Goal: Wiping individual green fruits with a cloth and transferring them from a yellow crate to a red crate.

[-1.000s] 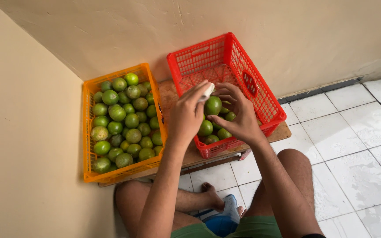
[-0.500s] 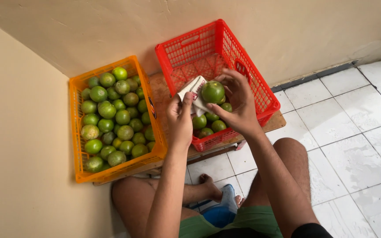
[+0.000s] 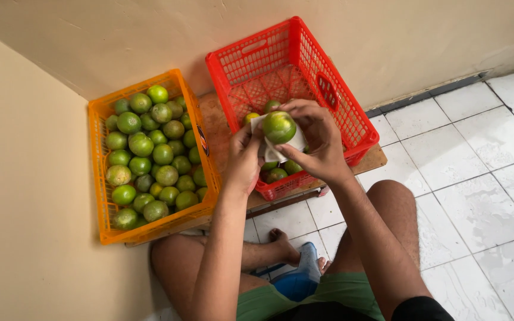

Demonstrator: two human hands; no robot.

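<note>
Right hand (image 3: 319, 142) was curled around a green lime (image 3: 279, 126), fingers wrapped over its top and far side, thumb underneath. Left hand (image 3: 245, 157) was closed on a white cloth (image 3: 275, 145), pinching it and pressing it up against the lime's near side, so cloth and fruit were touching. Lime was held in the air above the near half of the red crate (image 3: 292, 83), not resting on anything. Red crate held only a few limes, bunched at the near end and mostly hidden behind the hands; its far half showed bare mesh floor. Orange crate (image 3: 150, 154) sat just beside it, on the person's left, packed full of green limes (image 3: 150, 154), some paler and yellowish. Both crates sat on a low wooden board (image 3: 215, 122) pushed into the corner of beige walls (image 3: 388, 35). Person was seated on the white tiled floor (image 3: 477, 178) with bare knees up either side of the board's edge, green shorts (image 3: 328, 294), a blue sandal (image 3: 298, 279) between the legs.
</note>
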